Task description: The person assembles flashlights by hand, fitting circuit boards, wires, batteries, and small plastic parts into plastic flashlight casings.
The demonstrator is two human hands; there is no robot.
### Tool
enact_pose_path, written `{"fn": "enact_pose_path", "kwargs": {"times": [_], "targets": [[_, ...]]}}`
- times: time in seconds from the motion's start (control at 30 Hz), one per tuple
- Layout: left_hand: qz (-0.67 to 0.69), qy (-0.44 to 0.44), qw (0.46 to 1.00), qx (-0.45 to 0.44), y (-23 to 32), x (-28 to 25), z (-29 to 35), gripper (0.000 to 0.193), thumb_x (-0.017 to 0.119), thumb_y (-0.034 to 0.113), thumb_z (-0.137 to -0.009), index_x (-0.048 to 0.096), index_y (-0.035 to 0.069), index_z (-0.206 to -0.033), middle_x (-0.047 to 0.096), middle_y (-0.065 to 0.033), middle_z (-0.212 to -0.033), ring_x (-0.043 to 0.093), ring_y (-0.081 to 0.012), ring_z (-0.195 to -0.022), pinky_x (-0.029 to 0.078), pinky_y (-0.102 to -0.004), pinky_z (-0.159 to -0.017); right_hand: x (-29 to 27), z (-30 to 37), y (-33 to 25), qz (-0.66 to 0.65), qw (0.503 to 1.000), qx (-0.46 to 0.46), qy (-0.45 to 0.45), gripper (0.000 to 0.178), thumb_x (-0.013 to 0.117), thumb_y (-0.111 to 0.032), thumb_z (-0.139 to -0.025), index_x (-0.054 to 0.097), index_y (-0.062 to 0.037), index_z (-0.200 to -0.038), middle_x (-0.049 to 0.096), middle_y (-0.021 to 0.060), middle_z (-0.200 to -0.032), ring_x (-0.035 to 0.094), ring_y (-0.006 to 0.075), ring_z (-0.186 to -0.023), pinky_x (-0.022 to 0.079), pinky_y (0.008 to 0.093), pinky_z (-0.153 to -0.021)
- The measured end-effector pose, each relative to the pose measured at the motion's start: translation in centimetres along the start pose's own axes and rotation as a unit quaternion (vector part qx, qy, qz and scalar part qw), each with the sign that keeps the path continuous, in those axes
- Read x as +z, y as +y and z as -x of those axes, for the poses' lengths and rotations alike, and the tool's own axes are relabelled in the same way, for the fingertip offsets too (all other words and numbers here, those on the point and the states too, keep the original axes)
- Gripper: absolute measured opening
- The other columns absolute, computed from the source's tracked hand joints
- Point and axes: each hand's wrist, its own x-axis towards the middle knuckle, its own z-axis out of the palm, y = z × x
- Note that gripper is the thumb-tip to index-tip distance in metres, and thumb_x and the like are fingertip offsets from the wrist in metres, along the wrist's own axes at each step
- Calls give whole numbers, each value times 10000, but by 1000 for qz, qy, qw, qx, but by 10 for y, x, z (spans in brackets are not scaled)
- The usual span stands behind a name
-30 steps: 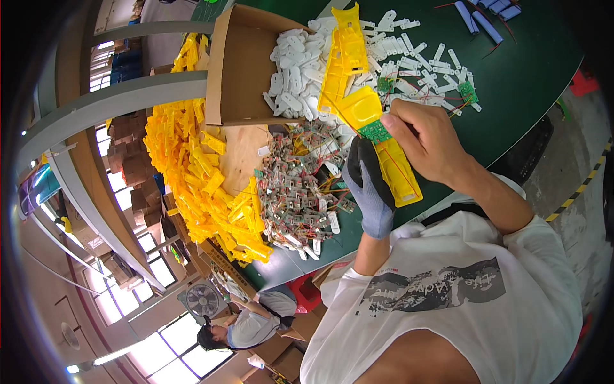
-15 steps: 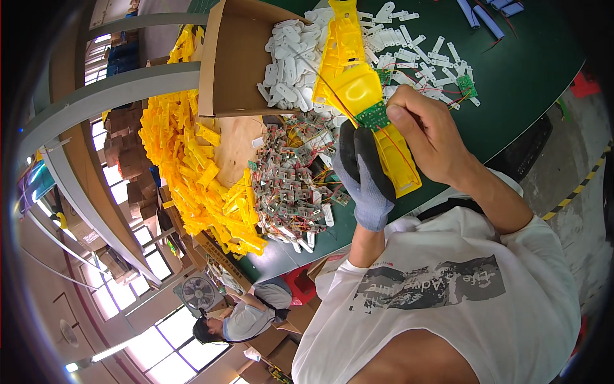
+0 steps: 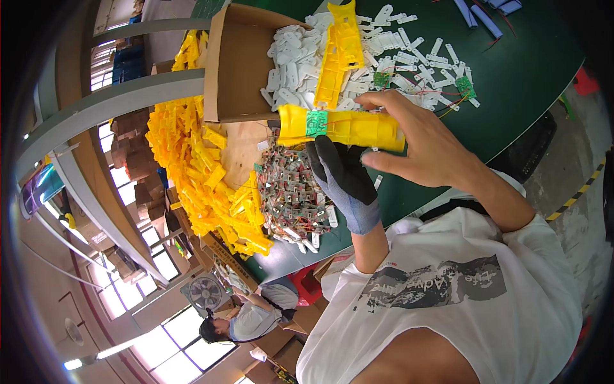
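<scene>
Above the green table (image 3: 515, 70), a yellow shell (image 3: 358, 131) is held almost level, and it is taken here as the centre of the clock. On its left part a green circuit board (image 3: 316, 123) is carried. From six o'clock the shell is gripped by the gloved left hand (image 3: 342, 179), whose fingers are closed on it, and its lower edge is partly covered by them. At three o'clock the right hand (image 3: 419, 137) is held with thumb and fingers spread apart around the shell's end; whether contact is made cannot be told.

At twelve o'clock the space is narrowed by other yellow parts (image 3: 329, 70), placed near. At ten, the way is bounded by a cardboard box (image 3: 236, 64), by which white pieces (image 3: 294, 61) are partly enclosed. White strips (image 3: 409, 61) are scattered at one o'clock; blue cylinders (image 3: 487, 25) are laid farther, at two. Wired assemblies (image 3: 294, 192) are heaped at seven. At nine, a yellow pile (image 3: 198, 166) is crossed by a grey beam (image 3: 147, 93).
</scene>
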Motion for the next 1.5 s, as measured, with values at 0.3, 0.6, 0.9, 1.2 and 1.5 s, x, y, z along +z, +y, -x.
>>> {"fn": "enact_pose_path", "kwargs": {"times": [0.3, 0.6, 0.9, 1.2, 1.5], "targets": [[-357, -144, 919, -91, 40, -27, 13, 223, 558, 127, -926, 611, -6, -1096, 612, -140, -1074, 612, -148, -894, 516, -310, -746, -28, -11, 14, 25, 999, 11, -43, 513, 764, -151, -745, 574, -78, -1217, 661, 126, -1067, 652, 292, -967, 519, 360, -832], [-578, -252, 702, 330, 64, 16, -9, 482, 801, 113, -665, 628, 90, -1114, 582, -138, -1181, 528, -352, -1132, 428, -446, -945, -56, -7, 10, 71, 989, -19, -130, 479, 732, -75, -718, 610, -133, -1178, 652, 62, -1064, 642, 284, -928, 515, 390, -801], [-464, -298, 791, 266, 39, 6, 2, 273, 768, 46, -654, 686, 67, -914, 651, -113, -1043, 605, -321, -982, 475, -411, -861, -72, 10, 33, 11, 984, -27, -174, 495, 753, -39, -669, 640, -115, -1145, 665, 70, -1044, 629, 288, -963, 493, 381, -833], [-447, -232, 835, 223, 0, 4, 35, 240, 736, 25, -684, 643, 96, -894, 641, -85, -1022, 595, -313, -980, 439, -463, -926, -98, 19, 41, -1, 964, 33, -264, 476, 759, -92, -689, 634, -129, -1147, 654, 56, -1048, 616, 278, -983, 489, 371, -863], [-453, -199, 842, 215, -48, 17, 61, 309, 696, 28, -690, 580, 82, -972, 600, -110, -1088, 544, -346, -1054, 412, -498, -955, -139, 35, 43, 126, 965, 133, -188, 361, 697, -87, -757, 643, -83, -1114, 643, 84, -945, 618, 243, -852, 493, 346, -762]]}}
